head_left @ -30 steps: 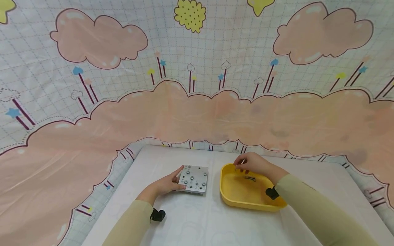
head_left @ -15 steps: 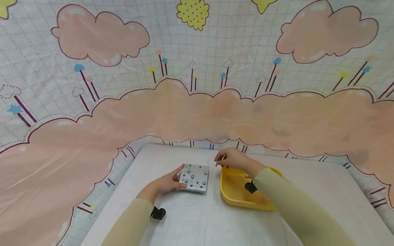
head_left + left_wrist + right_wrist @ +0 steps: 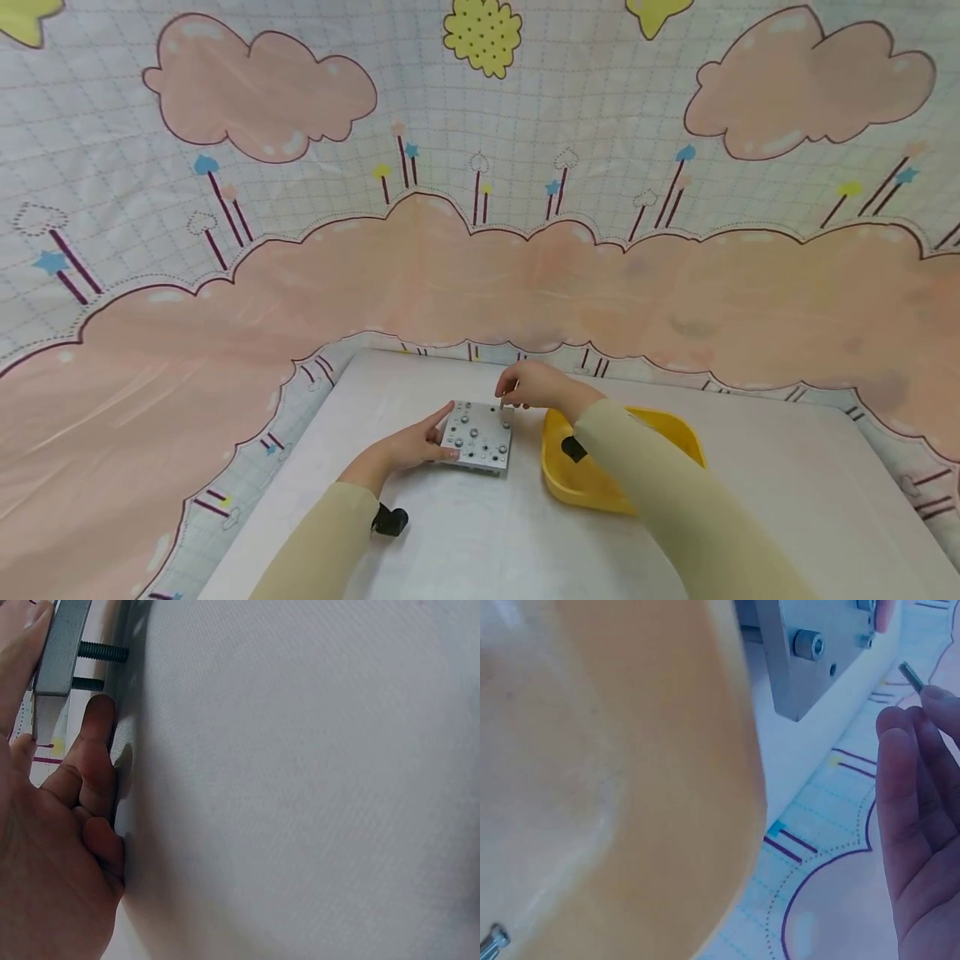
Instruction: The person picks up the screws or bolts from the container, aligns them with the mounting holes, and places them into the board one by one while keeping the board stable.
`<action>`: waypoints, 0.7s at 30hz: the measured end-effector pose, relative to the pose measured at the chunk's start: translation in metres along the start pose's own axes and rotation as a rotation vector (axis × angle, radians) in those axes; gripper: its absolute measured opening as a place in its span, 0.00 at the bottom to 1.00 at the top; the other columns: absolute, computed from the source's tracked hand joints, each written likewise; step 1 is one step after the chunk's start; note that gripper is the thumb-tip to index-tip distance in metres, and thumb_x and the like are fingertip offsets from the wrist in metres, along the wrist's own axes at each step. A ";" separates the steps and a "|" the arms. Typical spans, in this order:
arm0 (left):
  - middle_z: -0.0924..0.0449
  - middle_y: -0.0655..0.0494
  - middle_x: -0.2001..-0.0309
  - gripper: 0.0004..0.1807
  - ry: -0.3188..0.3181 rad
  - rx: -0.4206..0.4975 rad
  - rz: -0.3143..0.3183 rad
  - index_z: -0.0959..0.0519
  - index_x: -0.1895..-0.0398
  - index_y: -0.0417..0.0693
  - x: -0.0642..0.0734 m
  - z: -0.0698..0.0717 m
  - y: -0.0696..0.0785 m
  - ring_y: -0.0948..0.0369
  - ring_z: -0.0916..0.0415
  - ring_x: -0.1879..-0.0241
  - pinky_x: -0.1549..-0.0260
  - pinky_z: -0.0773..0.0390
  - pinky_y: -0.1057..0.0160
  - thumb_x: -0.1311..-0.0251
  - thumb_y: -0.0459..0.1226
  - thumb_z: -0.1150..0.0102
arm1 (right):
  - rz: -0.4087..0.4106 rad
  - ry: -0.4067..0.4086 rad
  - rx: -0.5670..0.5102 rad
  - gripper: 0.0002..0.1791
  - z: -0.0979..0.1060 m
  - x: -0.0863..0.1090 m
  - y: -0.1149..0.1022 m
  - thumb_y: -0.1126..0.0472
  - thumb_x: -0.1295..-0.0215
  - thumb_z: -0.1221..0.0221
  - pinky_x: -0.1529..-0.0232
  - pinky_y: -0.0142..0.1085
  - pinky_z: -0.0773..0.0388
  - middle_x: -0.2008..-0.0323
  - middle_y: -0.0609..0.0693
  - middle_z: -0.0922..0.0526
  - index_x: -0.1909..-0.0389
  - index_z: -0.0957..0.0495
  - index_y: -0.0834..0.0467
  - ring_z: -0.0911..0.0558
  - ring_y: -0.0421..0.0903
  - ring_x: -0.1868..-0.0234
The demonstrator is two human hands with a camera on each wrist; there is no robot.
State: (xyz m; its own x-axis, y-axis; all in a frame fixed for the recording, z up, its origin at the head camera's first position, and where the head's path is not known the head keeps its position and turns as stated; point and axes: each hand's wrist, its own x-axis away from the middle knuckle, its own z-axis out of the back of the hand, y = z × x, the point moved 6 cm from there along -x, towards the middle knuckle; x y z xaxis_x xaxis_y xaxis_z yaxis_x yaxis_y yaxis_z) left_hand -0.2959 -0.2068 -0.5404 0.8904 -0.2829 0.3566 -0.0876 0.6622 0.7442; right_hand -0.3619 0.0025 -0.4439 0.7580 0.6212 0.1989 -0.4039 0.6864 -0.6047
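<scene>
A square silver metal plate (image 3: 491, 435) has holes and several socket-head screws (image 3: 808, 645) set in its top. My left hand (image 3: 411, 446) grips the plate along its left side, the thumb near the front corner and a finger reaching to the far one. Threaded screw ends (image 3: 103, 651) stick out beneath the plate in the left wrist view. Over the plate's far right corner, my right hand (image 3: 534, 385) pinches a small threaded screw (image 3: 910, 675) between thumb and fingers. Whether its tip touches a hole cannot be told.
Right of the plate stands a yellow tray (image 3: 555, 477), partly under my right forearm. A metal screw (image 3: 493, 941) lies in it in the right wrist view. The white tabletop (image 3: 450, 533) runs back to a patterned curtain (image 3: 525, 283).
My right hand has moved left from over the tray to the plate's far right corner, carrying the screw. My left hand keeps its grip on the plate.
</scene>
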 end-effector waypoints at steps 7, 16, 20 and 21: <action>0.22 0.54 0.52 0.58 0.006 0.002 0.011 0.56 0.20 0.73 0.002 0.001 0.000 0.57 0.28 0.55 0.41 0.39 0.40 0.49 0.57 0.29 | -0.054 -0.011 0.034 0.05 -0.009 -0.015 -0.007 0.64 0.34 0.37 0.65 0.35 0.22 0.69 0.48 0.18 0.60 0.15 0.58 0.20 0.45 0.69; 0.22 0.55 0.52 0.57 0.005 0.003 0.017 0.56 0.20 0.73 0.004 0.001 0.001 0.57 0.28 0.54 0.40 0.40 0.40 0.49 0.57 0.29 | -0.132 -0.014 0.105 0.06 -0.019 -0.028 -0.004 0.69 0.35 0.39 0.67 0.35 0.25 0.70 0.47 0.19 0.66 0.16 0.55 0.23 0.43 0.72; 0.22 0.55 0.52 0.57 0.002 0.007 0.010 0.56 0.20 0.73 0.004 0.002 0.002 0.57 0.28 0.54 0.41 0.39 0.41 0.48 0.56 0.29 | -0.145 -0.018 0.142 0.06 -0.021 -0.032 -0.001 0.69 0.36 0.38 0.67 0.35 0.25 0.70 0.47 0.20 0.67 0.16 0.54 0.23 0.43 0.71; 0.22 0.55 0.53 0.57 0.001 0.009 0.010 0.56 0.20 0.72 0.004 0.002 0.002 0.57 0.28 0.54 0.41 0.39 0.42 0.48 0.56 0.29 | -0.146 -0.018 0.147 0.06 -0.021 -0.033 -0.001 0.68 0.36 0.38 0.66 0.35 0.25 0.70 0.47 0.20 0.67 0.16 0.54 0.22 0.43 0.71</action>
State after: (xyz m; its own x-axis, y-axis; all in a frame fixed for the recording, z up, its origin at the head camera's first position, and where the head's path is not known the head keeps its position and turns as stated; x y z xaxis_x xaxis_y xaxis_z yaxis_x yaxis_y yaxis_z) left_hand -0.2935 -0.2077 -0.5368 0.8899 -0.2756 0.3634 -0.1004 0.6587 0.7456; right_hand -0.3754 -0.0262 -0.4665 0.8052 0.5167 0.2910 -0.3618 0.8168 -0.4493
